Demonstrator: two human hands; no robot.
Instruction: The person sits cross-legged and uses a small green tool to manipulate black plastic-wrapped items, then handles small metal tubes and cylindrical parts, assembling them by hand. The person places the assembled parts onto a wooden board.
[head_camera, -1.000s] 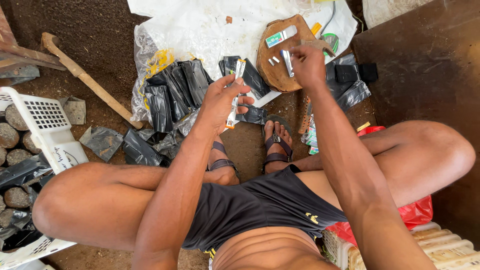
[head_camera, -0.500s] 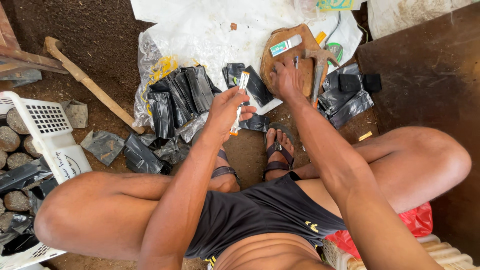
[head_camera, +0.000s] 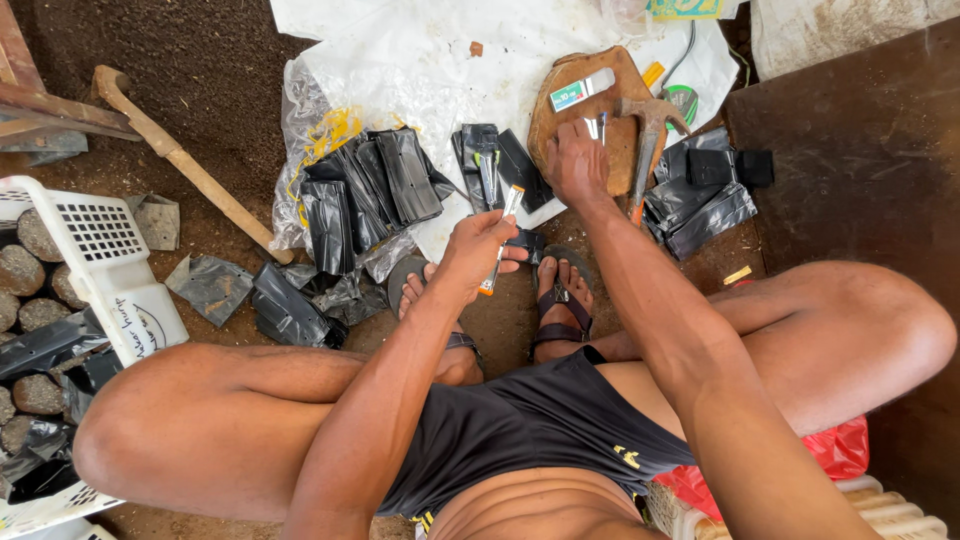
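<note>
Off to the side there's a white plastic basket with round soil lumps next to it, a wooden handle lying across the dirt, a hammer on the board's edge, and a red bag by the knee.

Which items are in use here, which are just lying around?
In hand:
left hand holding a thin white tool with an orange tip
right hand on the wooden board
small metal pieces by its fingers

Lying about:
hammer
black plastic bags
white basket
wooden handle
</note>
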